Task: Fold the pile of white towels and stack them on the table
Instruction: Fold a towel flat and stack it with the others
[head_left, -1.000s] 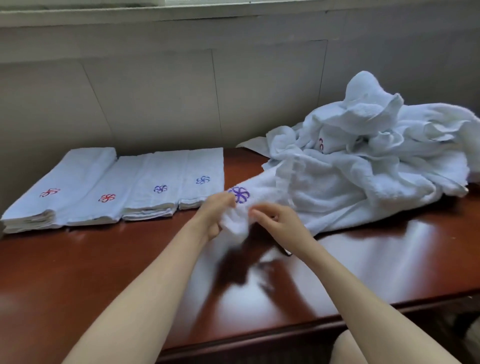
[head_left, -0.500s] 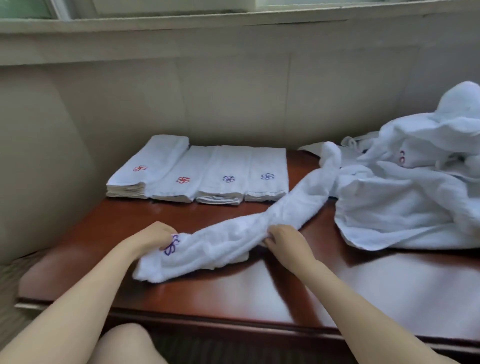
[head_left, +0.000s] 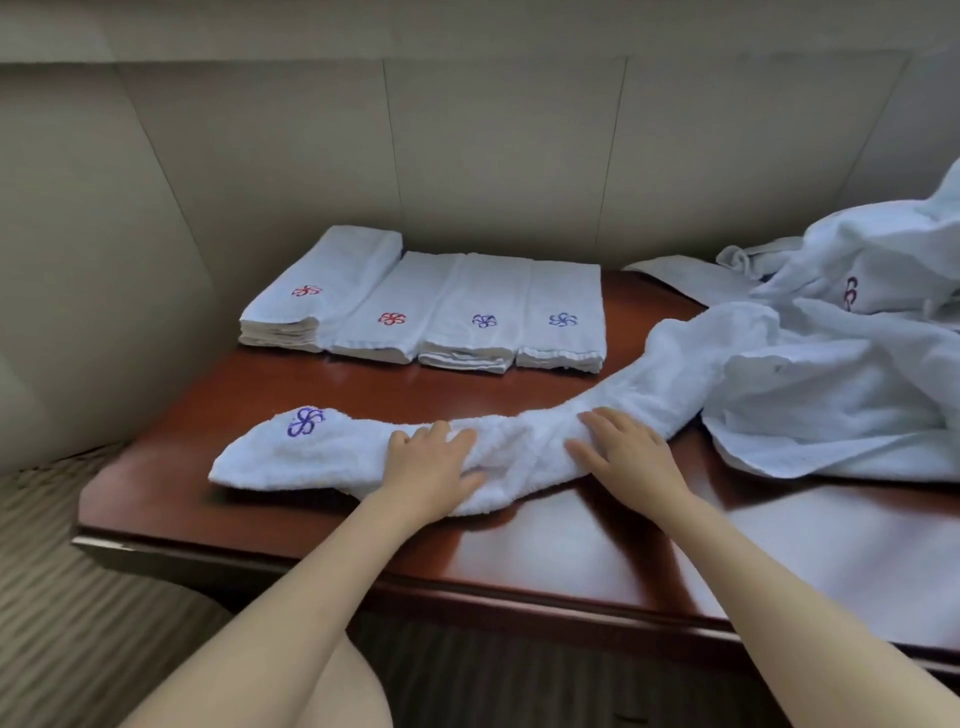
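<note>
On the counter (head_left: 322, 387) front, your left hand (head_left: 434, 462) and right hand (head_left: 626, 457) lie flat, fingers straight, pressing a long bunched white towel (head_left: 524, 441). Its purple-logo end points left; its far end touches the unfolded pile (head_left: 852, 374) at right. Four folded stacks (head_left: 431, 306) sit behind by the wall.

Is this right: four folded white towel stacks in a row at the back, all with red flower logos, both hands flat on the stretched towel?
Not quite. The head view shows four folded white towel stacks, but only the left two logos are red; the right two are blue. Left hand and right hand do lie flat on the stretched white towel.
</note>
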